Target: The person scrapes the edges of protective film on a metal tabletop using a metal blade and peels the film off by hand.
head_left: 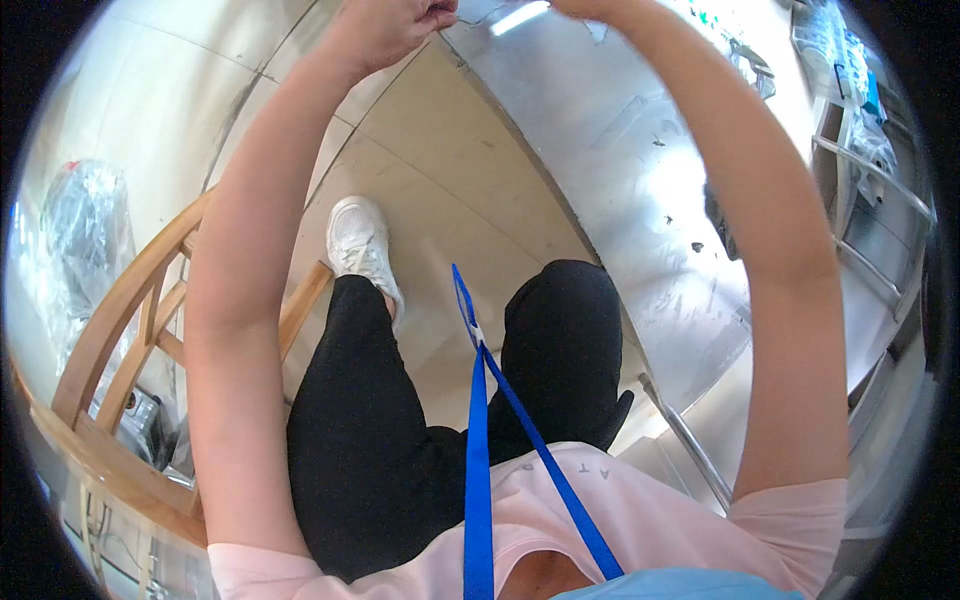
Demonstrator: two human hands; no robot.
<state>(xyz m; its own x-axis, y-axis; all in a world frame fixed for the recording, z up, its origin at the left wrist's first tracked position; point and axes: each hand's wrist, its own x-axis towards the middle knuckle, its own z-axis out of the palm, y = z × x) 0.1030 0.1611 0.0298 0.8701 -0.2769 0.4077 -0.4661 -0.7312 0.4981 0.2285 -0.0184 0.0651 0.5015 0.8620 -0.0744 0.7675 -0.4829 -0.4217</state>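
Both forearms reach up to the top edge of the head view. My left hand (385, 32) is partly cut off by that edge, its visible fingers curled closed; what they hold, if anything, is hidden. Of my right hand (585, 7) only the wrist side shows, over the far end of a shiny metal surface (640, 200), and its fingers are out of frame. A bright white strip of light (520, 17) lies between the two hands.
A wooden chair frame (120, 375) curves along the left, beside clear plastic bags (88, 225). A metal rack (870, 165) with plastic-wrapped items stands at the right. A blue lanyard (477, 450) hangs over black trousers. One white shoe (358, 240) rests on the tiled floor (430, 180).
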